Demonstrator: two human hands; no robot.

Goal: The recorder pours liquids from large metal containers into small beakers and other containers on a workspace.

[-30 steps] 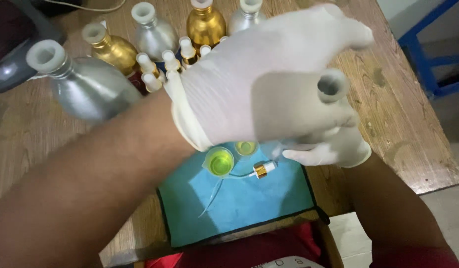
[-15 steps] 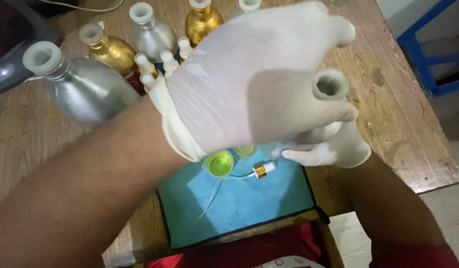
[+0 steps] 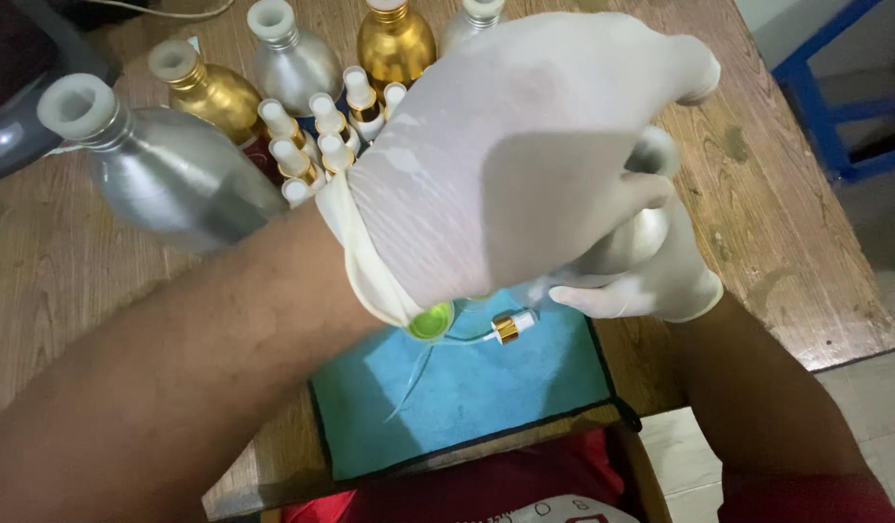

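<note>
left hand (image 3: pixel 525 145) gloved, right hand (image 3: pixel 651 281) curled beneath

1. We note a worn wooden desk (image 3: pixel 777 223), stained near its right edge.
2. A blue mat (image 3: pixel 486 387) lies flat at our near edge.
3. Silver bottles (image 3: pixel 167 169) and gold bottles (image 3: pixel 210 92) stand clustered at the far side.
</note>
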